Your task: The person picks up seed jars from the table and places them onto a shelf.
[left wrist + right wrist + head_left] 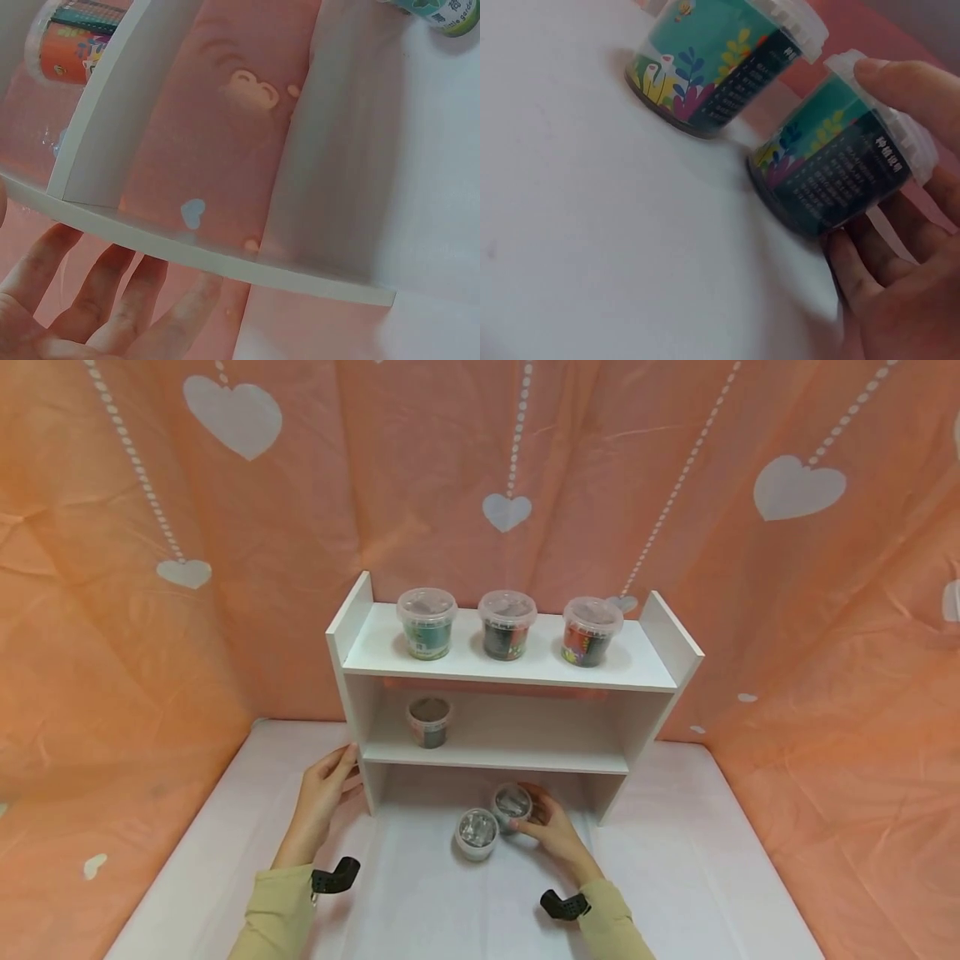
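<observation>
My right hand (551, 827) grips a small lidded plastic cup (512, 803), thumb and fingers around its sides near the lid. In the right wrist view this cup (832, 157) has a teal and dark printed label with colourful leaves. A second lidded cup (476, 835) stands close beside it on the white cloth, in front of the white shelf unit (540, 727). My left hand (318, 797) is at the unit's left side panel. In the left wrist view, the fingers (142, 289) extend to that panel (225, 262) and their tips touch its outer face.
Three lidded cups stand spaced along the top shelf: left (427, 627), middle (506, 627) and right (590, 633). Another cup (430, 722) sits at the left of the middle shelf. An orange curtain (420, 485) with white hearts surrounds the white-covered table (420, 910).
</observation>
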The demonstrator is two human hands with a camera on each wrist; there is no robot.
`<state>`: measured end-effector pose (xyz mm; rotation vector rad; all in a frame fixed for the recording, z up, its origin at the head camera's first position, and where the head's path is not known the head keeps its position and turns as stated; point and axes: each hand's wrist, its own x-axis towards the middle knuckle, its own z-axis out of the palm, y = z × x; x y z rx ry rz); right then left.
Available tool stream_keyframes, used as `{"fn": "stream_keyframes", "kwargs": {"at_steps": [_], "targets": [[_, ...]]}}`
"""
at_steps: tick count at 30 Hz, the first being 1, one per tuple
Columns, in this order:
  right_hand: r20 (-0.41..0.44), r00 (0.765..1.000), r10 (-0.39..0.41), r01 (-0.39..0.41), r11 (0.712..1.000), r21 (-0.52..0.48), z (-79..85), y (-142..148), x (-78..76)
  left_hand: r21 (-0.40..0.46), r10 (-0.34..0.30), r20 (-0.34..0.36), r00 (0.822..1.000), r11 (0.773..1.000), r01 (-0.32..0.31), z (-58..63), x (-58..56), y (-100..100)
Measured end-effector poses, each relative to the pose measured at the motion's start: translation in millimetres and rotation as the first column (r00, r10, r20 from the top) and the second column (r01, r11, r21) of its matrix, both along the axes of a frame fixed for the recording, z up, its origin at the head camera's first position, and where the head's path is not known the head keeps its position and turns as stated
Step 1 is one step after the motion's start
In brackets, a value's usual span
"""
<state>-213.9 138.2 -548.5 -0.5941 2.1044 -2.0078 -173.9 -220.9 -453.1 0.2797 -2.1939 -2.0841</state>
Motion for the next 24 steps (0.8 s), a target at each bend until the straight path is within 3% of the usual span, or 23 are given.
{"fn": "stream_keyframes", "kwargs": {"at_steps": [6, 12, 19, 24], "targets": [[-0.037, 0.999, -0.035, 0.035, 0.999, 0.004, -21.5, 10.6, -3.2, 0.009, 0.003, 0.012, 1.000, 1.000, -0.003, 1.2, 0.9, -0.5], [-0.052, 0.995, -0.084, 0.084, 0.996, 0.005, -12.4, 20.6, -0.5, 0.011, 0.008, 0.004, 1.000, 1.000, -0.008, 2.2, -0.7, -1.0], [-0.105, 0.991, -0.087, 0.090, 0.996, 0.028, -5.1, 31.4, 5.5, 0.010, -0.001, 0.001, 1.000, 1.000, 0.001, 2.6, -0.8, -1.0], [-0.094, 0.991, -0.094, 0.097, 0.995, 0.027, 3.4, 35.1, 10.6, 0.004, 0.007, 0.009, 1.000, 1.000, -0.007, 1.3, -1.1, 0.3]]}}
